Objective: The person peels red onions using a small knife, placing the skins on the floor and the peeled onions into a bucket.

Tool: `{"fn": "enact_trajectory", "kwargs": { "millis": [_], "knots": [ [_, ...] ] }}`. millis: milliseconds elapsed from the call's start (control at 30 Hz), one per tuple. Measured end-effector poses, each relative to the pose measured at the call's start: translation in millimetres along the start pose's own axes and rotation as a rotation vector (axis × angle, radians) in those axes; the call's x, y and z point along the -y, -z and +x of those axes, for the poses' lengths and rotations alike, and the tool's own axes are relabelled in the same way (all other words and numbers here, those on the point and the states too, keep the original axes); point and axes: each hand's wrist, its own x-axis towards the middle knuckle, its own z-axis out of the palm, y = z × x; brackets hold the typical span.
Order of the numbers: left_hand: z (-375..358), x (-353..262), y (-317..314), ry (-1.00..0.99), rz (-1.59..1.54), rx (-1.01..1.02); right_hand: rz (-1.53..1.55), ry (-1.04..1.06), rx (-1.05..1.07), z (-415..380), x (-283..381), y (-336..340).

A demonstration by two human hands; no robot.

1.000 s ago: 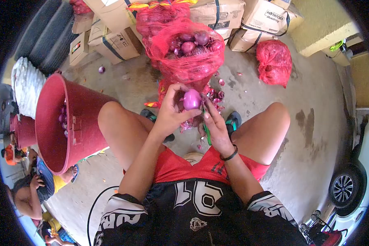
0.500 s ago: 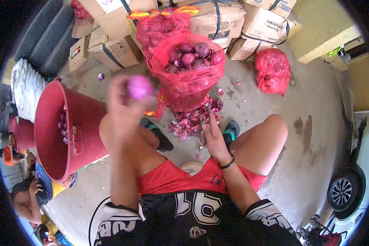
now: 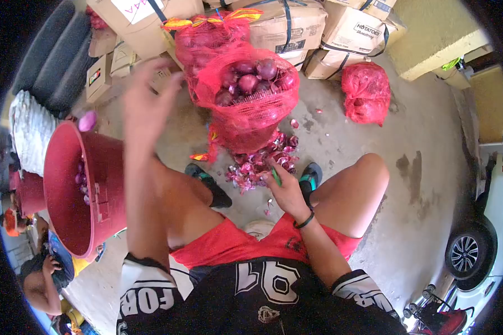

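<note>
An onion (image 3: 88,121), blurred, is in the air just above the rim of the red bin (image 3: 109,184), apart from my left hand. Raised and blurred, my left hand (image 3: 145,100) has its fingers apart and empty. Over the floor between my knees, my right hand (image 3: 288,192) is closed round a small green-handled tool (image 3: 276,177); its blade cannot be made out. Purple onions (image 3: 248,84) fill the open red mesh sack (image 3: 254,120) in front of me. Onion skins (image 3: 262,164) lie in a pile at its base. More onions (image 3: 82,181) show inside the bin.
Strapped cardboard boxes (image 3: 285,30) stand behind the sacks. Another tied red mesh sack (image 3: 366,94) rests on the floor to the right. A co-worker (image 3: 42,273) sits at the far left. A car wheel (image 3: 465,254) is at the right edge.
My left hand has swung up and to the left and let go of the onion, which is now over the bin's rim. My right hand has turned slightly, showing the green handle.
</note>
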Motion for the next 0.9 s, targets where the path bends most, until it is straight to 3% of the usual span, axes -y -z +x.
{"fn": "enact_trajectory", "kwargs": {
  "millis": [33, 67, 133, 233, 300, 367, 500, 600, 667, 767, 800, 833, 900],
  "knots": [
    [8.2, -2.5, -37.9, 0.020, -0.227, 0.156, -0.037, 0.034, -0.049, 2.2, -1.0, 1.7],
    [17.5, -11.7, -72.0, -0.155, -0.135, 0.193, -0.064, -0.041, -0.010, 2.5, 1.1, 5.9],
    [30.7, -23.0, -135.0, -0.103, -0.068, 0.481, -0.111, -0.192, 0.073, 3.4, 11.7, 14.3],
    [29.8, -26.5, -191.4, -0.039, 0.153, 0.459, -0.086, -0.143, 0.020, 2.3, 21.4, 17.6],
    [29.7, -24.3, -206.6, 0.051, 0.144, 0.554, -0.136, -0.201, 0.087, 2.4, 24.9, 24.1],
    [25.6, -18.9, -216.8, -0.004, 0.114, 0.535, -0.153, -0.239, 0.145, 2.8, 25.0, 27.0],
    [28.3, -20.1, -194.3, 0.021, -0.152, 0.507, -0.072, -0.137, -0.020, 0.3, 19.1, 26.0],
    [18.2, -33.1, -141.3, 0.117, -0.572, 0.439, 0.006, -0.092, -0.089, 1.9, 23.1, 32.4],
    [2.8, -46.3, -103.6, 0.287, -0.954, 0.400, 0.076, -0.077, -0.098, 4.0, 5.3, 29.8],
    [-38.5, -54.9, -71.2, 0.479, -1.416, 0.420, 0.288, -0.175, -0.088, 4.1, 30.0, 39.1],
    [-57.0, -51.5, -74.6, 0.461, -1.489, 0.410, 0.374, -0.208, -0.079, 3.0, 42.6, 43.4],
    [-71.2, -55.8, -69.6, 0.628, -1.609, 0.459, 0.458, -0.242, -0.073, 2.2, 55.2, 47.8],
    [-102.0, -53.0, -79.3, 0.696, -1.588, 0.408, 0.444, -0.139, -0.057, -3.1, 63.1, 51.7]
  ]
}}
